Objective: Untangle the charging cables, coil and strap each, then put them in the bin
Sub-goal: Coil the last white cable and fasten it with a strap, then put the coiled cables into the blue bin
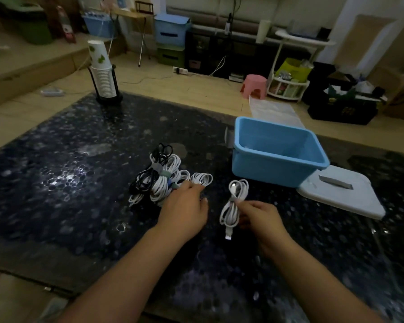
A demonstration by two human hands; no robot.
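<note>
A pile of coiled white and black charging cables point(159, 178) lies on the dark speckled table point(68, 183), several bound with grey or green straps. My left hand point(184, 208) rests on the pile's right edge, fingers on a white coil point(202, 179). My right hand point(258, 216) pinches a strapped white cable coil point(233, 206) at its grey strap, held upright above the table with a plug hanging down. The blue plastic bin point(278, 157) stands to the right, beyond my right hand; its inside looks bare.
A white lid point(343, 194) lies flat just right of the bin. A stack of paper cups in a black holder point(104, 75) stands at the table's far left. Beyond the table are a pink stool point(254, 86), crates and shelves on the floor.
</note>
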